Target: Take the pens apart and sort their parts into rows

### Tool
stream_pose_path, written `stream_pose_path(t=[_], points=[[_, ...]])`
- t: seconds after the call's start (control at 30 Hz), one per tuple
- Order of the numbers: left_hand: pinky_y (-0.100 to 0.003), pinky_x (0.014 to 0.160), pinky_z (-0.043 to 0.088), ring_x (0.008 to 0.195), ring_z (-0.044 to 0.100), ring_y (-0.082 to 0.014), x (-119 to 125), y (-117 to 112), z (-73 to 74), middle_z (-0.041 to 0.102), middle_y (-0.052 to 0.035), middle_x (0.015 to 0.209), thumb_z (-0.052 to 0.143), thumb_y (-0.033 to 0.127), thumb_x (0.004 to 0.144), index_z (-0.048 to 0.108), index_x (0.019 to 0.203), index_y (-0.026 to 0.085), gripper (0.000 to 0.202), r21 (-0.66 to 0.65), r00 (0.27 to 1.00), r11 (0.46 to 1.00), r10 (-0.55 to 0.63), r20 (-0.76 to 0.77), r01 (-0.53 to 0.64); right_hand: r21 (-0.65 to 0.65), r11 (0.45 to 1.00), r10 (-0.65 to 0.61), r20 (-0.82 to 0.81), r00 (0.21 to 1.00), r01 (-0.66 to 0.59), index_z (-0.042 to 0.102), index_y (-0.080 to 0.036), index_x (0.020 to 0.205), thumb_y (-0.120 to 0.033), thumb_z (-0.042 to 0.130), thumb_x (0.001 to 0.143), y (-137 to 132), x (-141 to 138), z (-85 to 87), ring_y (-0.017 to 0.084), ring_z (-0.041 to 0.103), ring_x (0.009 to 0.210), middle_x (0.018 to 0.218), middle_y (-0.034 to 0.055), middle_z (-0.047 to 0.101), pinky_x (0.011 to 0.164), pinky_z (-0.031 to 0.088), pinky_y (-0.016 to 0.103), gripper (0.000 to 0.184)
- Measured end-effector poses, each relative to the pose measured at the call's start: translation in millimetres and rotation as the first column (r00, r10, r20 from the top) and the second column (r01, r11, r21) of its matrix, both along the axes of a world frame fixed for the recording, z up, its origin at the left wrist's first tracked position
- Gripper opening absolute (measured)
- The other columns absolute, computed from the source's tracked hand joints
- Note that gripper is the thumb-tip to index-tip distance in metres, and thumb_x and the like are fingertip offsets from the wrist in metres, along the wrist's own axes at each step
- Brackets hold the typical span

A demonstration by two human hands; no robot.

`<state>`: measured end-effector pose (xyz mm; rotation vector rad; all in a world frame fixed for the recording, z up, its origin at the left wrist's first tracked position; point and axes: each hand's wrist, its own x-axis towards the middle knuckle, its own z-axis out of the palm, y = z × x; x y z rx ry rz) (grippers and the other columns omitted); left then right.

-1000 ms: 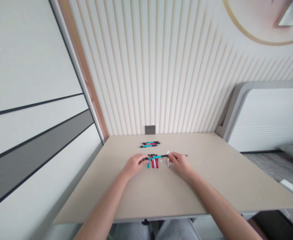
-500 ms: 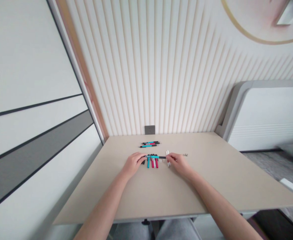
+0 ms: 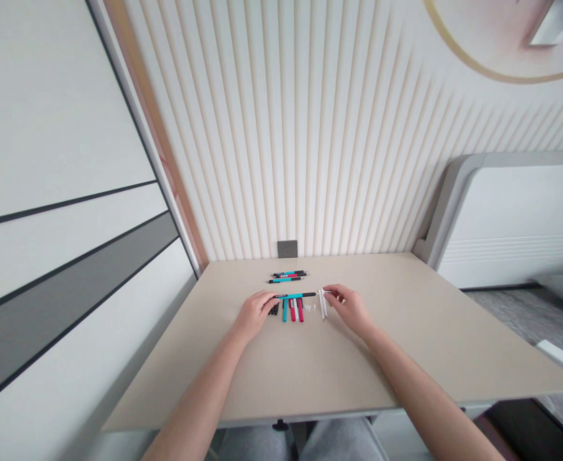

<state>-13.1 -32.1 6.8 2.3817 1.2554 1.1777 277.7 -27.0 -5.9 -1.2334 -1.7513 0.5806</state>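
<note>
My left hand (image 3: 255,312) pinches the left end of a teal and black pen (image 3: 297,296) held level just above the beige table (image 3: 310,365). My right hand (image 3: 350,306) has let go of the pen's right end and pinches a thin small part I cannot make out. Under the held pen lie several pen parts (image 3: 293,310), teal, red and black, side by side. Two white tubes (image 3: 323,305) lie beside my right hand, with small white bits (image 3: 309,308) to their left.
Three whole pens (image 3: 287,276) lie in a row near the table's far edge. A grey wall socket (image 3: 287,248) sits in the ribbed wall behind. A white unit (image 3: 516,221) stands at the right. My knees show under the table's near edge.
My right hand has come off the pen's right end and lifted slightly, with a thin part in its fingers. The left hand keeps the pen, now level.
</note>
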Motion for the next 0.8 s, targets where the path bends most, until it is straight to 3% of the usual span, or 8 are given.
stream_pose_path(t=[0.27,0.4,0.5,0.63,0.8], points=[[-0.029,0.079,0.052,0.084,0.067,-0.0182,0,-1,1.8,0.071,-0.0049,0.093,0.050,0.033,0.095,0.068,0.100,0.021,0.023,-0.012,1.000,1.000,-0.012,-0.026,0.011,0.067,0.966,-0.252,0.058,0.966,0.248,0.068,-0.017,0.113,-0.042,0.044,0.090,18,40,0.0,0.020,0.062,0.077,0.101,0.0101,0.071,0.076,0.049,0.033,0.041],[-0.029,0.079,0.052,0.084,0.066,-0.0178,0,-1,2.3,0.070,-0.0040,0.092,0.049,0.033,0.096,0.067,0.100,0.021,0.022,-0.010,0.999,1.000,-0.017,-0.031,0.016,0.113,0.928,-0.371,0.247,0.895,0.354,0.066,-0.019,0.115,-0.032,0.042,0.091,20,61,-0.7,0.021,0.064,0.085,0.106,0.0094,0.070,0.079,0.046,0.033,0.036],[-0.029,0.079,0.051,0.084,0.066,-0.0174,0,-1,2.5,0.070,-0.0037,0.091,0.049,0.033,0.096,0.067,0.100,0.021,0.022,-0.015,0.999,1.000,-0.018,-0.036,0.017,0.075,0.888,-0.444,0.395,0.804,0.454,0.069,-0.022,0.110,-0.026,0.044,0.089,19,76,-3.4,0.023,0.064,0.092,0.109,0.0096,0.070,0.077,0.045,0.033,0.032],[-0.029,0.079,0.051,0.084,0.066,-0.0174,0,-1,2.6,0.070,-0.0031,0.091,0.049,0.032,0.095,0.067,0.099,0.021,0.021,-0.024,0.999,1.000,-0.017,-0.038,0.016,-0.031,0.860,-0.424,0.510,0.748,0.509,0.074,-0.022,0.097,-0.022,0.051,0.083,21,90,-11.5,0.027,0.066,0.090,0.099,0.0127,0.072,0.071,0.045,0.033,0.027],[-0.029,0.079,0.051,0.084,0.066,-0.0178,0,0,2.6,0.070,-0.0034,0.091,0.048,0.031,0.096,0.066,0.099,0.021,0.021,-0.034,0.999,0.999,-0.018,-0.044,0.016,-0.078,0.893,-0.343,0.519,0.783,0.443,0.076,-0.021,0.086,-0.018,0.054,0.077,26,96,-24.4,0.025,0.067,0.087,0.095,0.0125,0.073,0.072,0.045,0.032,0.025]])
